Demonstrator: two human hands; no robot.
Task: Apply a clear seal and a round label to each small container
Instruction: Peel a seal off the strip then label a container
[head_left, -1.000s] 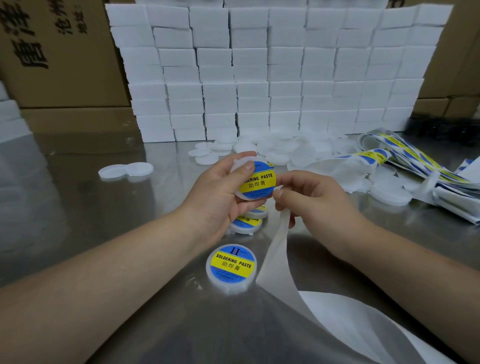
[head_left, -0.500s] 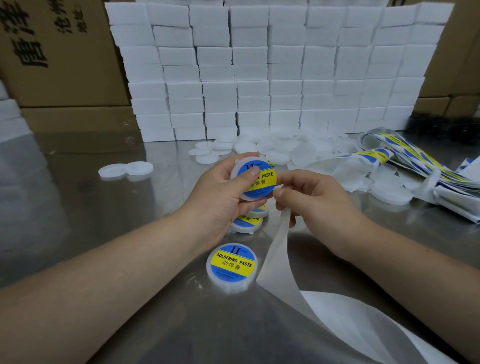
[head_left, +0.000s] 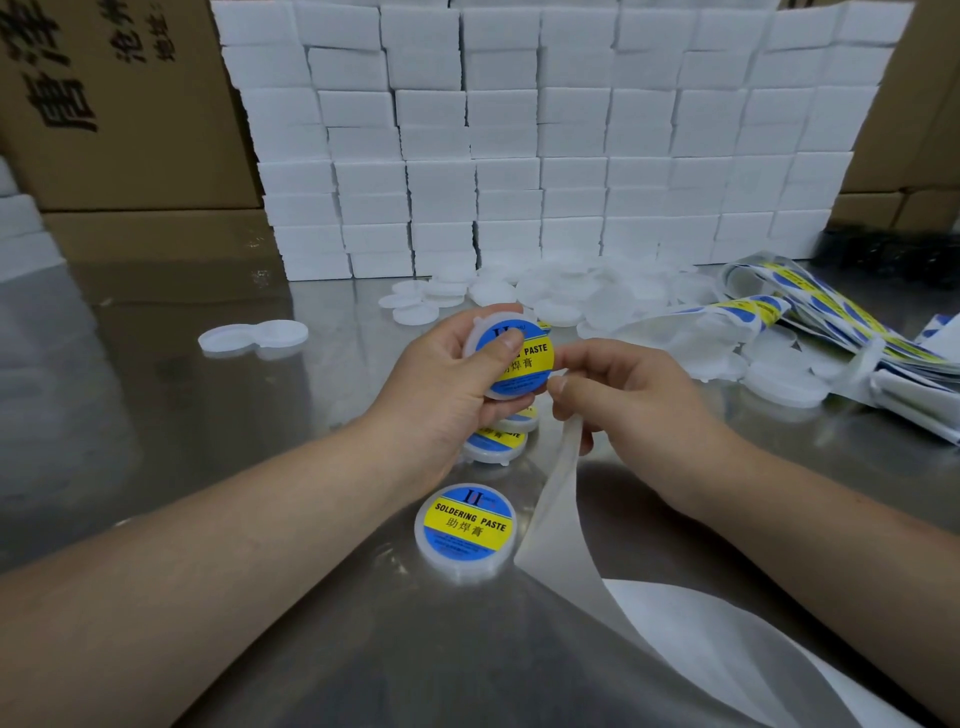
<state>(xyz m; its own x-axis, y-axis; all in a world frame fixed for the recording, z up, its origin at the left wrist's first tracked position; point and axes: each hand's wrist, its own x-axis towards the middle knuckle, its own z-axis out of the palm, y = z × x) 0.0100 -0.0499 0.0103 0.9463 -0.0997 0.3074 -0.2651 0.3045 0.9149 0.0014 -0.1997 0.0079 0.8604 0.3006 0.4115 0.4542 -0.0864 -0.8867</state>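
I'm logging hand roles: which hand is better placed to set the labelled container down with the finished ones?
Likely left. The left hand grips the labelled container close to the finished containers; the right hand pinches the backing strip.

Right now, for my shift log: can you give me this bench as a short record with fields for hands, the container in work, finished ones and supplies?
left hand: grips the held container, thumb pressing its round label
right hand: pinches the white backing strip beside that container
finished: one labelled container on the table; further labelled containers partly hidden under the left hand
unlabelled stock: white containers piled at the back
labels: label strips at the right
behind: stacked white boxes
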